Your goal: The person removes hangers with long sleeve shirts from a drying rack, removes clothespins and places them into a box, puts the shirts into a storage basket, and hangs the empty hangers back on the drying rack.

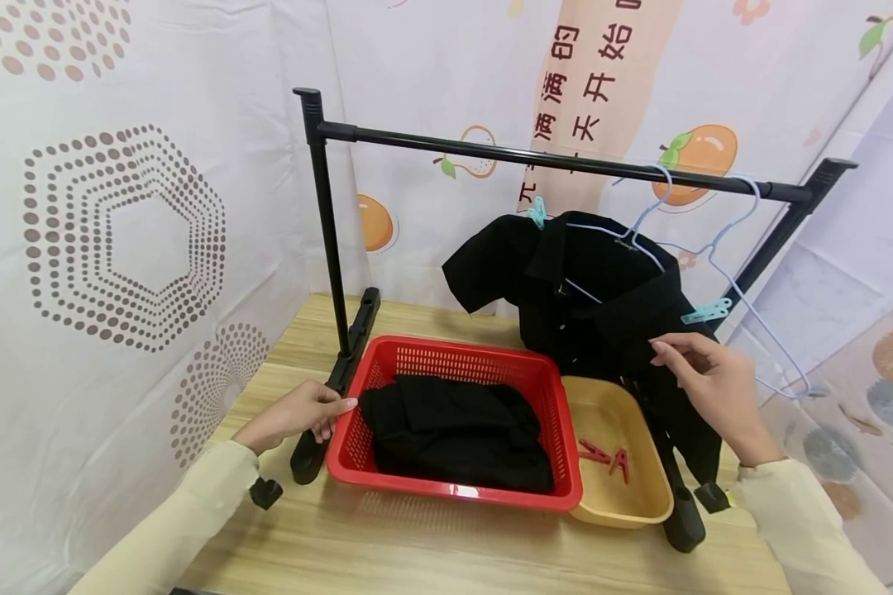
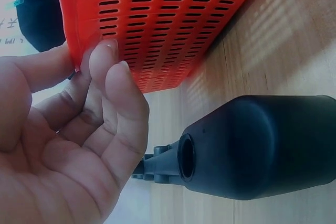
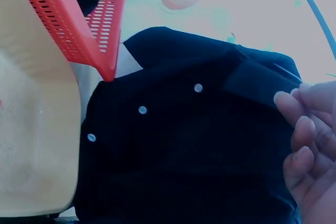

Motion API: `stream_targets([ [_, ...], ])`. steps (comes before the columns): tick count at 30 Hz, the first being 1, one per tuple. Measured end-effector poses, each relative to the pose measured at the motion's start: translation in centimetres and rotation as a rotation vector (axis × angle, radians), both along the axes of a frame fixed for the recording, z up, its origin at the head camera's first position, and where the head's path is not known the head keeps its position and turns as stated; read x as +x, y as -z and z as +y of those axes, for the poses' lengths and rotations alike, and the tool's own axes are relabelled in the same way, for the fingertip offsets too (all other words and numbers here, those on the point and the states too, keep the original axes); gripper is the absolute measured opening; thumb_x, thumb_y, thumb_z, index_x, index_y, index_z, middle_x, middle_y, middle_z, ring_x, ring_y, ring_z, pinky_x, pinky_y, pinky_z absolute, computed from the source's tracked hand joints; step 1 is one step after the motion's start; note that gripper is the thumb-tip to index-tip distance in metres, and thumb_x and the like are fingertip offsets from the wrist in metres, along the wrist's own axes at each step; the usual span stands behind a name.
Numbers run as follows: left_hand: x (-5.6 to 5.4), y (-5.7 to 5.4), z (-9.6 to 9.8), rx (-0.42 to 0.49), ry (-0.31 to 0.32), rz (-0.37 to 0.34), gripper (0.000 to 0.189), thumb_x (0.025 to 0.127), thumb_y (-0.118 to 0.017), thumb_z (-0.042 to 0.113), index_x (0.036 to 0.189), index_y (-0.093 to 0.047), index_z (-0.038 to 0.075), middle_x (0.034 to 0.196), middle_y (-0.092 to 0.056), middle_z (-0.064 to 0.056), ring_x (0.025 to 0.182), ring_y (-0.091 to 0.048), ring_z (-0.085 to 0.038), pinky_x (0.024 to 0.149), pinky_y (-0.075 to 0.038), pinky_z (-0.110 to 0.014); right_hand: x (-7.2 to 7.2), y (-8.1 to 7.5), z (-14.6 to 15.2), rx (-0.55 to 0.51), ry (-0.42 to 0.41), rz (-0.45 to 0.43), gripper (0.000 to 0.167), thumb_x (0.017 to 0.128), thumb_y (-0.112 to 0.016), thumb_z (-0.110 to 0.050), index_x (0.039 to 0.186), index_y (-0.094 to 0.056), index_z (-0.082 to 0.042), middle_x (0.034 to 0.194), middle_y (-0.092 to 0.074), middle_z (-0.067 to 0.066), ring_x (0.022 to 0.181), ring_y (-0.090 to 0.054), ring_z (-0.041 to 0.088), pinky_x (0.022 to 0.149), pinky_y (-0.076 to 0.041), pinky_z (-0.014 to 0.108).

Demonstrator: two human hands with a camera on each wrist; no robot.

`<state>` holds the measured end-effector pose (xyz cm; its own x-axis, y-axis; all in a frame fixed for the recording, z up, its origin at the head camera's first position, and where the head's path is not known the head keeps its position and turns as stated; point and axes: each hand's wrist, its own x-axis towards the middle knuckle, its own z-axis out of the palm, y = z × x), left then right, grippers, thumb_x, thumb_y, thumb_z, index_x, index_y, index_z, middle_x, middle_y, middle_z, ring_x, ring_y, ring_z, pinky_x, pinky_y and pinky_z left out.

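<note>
My left hand holds the left rim of a red plastic basket, thumb on top and fingers outside below it. Folded black cloth lies in the basket. On a light-blue hanger, a black short-sleeved shirt hangs from the rack bar. One light-blue clothespin clips it near the left shoulder, another clothespin on the right. Just below that second pin is my right hand, fingers loosely bent with nothing visible between them. White buttons show along the shirt front in the right wrist view.
A black garment rack stands on the wooden table. A bare blue hanger hangs at the bar's right end. Right of the basket, a yellow tray holds red clothespins. The rack's black foot lies close below my left hand.
</note>
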<state>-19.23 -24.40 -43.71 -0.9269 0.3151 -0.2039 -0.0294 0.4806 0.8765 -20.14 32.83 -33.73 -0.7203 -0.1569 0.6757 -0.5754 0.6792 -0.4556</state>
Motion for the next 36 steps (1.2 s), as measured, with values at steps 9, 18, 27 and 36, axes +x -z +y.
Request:
stream_targets([
  [9, -0.1, 0.1, -0.2, 0.006, 0.009, 0.005, 0.038, 0.105, -0.061, 0.030, 0.083, -0.070, 0.001, 0.065, -0.063, -0.006, 0.057, -0.059, -0.015, 0.060, -0.057, -0.034, -0.4, -0.6, 1.6, -0.092, 0.145, -0.040, 0.012, 0.098, -0.073, -0.014, 0.107, -0.078, -0.010, 0.079, -0.071, -0.016, 0.056, -0.052, 0.002, 0.052, -0.040, 0.014],
  [18, -0.2, 0.5, -0.5, 0.025, 0.023, 0.013, 0.038, 0.105, -0.061, 0.030, 0.083, -0.069, 0.001, 0.065, -0.062, -0.007, 0.058, -0.059, -0.016, 0.060, -0.057, -0.034, -0.2, -0.9, 2.9, -0.156, 0.248, -0.090, 0.021, 0.100, -0.070, -0.028, 0.109, -0.076, -0.010, 0.078, -0.069, -0.019, 0.055, -0.054, 0.004, 0.052, -0.042, 0.015],
  [27, -0.3, 0.4, -0.5, 0.028, 0.023, 0.014, 0.038, 0.105, -0.061, 0.030, 0.084, -0.069, 0.000, 0.065, -0.062, -0.006, 0.058, -0.059, -0.016, 0.060, -0.057, -0.034, -0.6, -1.0, 4.3, -0.154, 0.394, -0.057, 0.027, 0.098, -0.072, -0.027, 0.118, -0.077, -0.009, 0.086, -0.063, -0.011, 0.064, -0.052, -0.004, 0.061, -0.038, 0.013],
  [36, -0.1, 0.5, -0.5, 0.027, 0.019, 0.010, 0.039, 0.105, -0.062, 0.032, 0.084, -0.069, 0.000, 0.066, -0.063, -0.006, 0.058, -0.060, -0.017, 0.061, -0.057, -0.034, -1.0, 0.2, 5.2, 0.134, 0.389, 0.093, 0.018, 0.096, -0.074, -0.018, 0.105, -0.078, -0.002, 0.088, -0.066, 0.015, 0.072, -0.043, -0.003, 0.066, -0.033, 0.028],
])
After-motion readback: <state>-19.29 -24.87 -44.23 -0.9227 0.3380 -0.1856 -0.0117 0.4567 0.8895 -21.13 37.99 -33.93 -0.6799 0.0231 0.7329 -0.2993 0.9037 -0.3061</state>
